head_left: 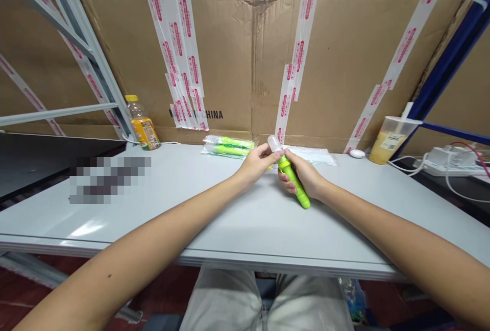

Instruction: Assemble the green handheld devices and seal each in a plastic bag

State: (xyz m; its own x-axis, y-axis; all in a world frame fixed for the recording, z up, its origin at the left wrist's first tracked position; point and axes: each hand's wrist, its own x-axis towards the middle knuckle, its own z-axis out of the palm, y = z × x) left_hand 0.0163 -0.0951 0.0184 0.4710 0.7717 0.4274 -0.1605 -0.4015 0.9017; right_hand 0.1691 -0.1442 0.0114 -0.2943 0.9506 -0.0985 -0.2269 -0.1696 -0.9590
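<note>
My right hand [306,175] is wrapped around a bright green plastic tube [294,183] with a yellow ring near its top. The tube leans, its rounded lower end pointing toward me and to the right. At its upper end is a clear domed cap [274,143], pinched between the thumb and fingers of my left hand [255,161]. Whether the cap is fully seated on the tube I cannot tell. Just behind my left hand lie similar green items in clear plastic wrapping [229,150]. Flat clear plastic packaging [312,155] lies behind my right hand.
On the grey-white table [237,229], a yellow-capped drink bottle [144,129] stands at back left. A lidded cup of yellow drink [388,139], a small white round object [357,153] and a power strip with cables [451,162] are at right. A taped cardboard wall [229,55] rises behind.
</note>
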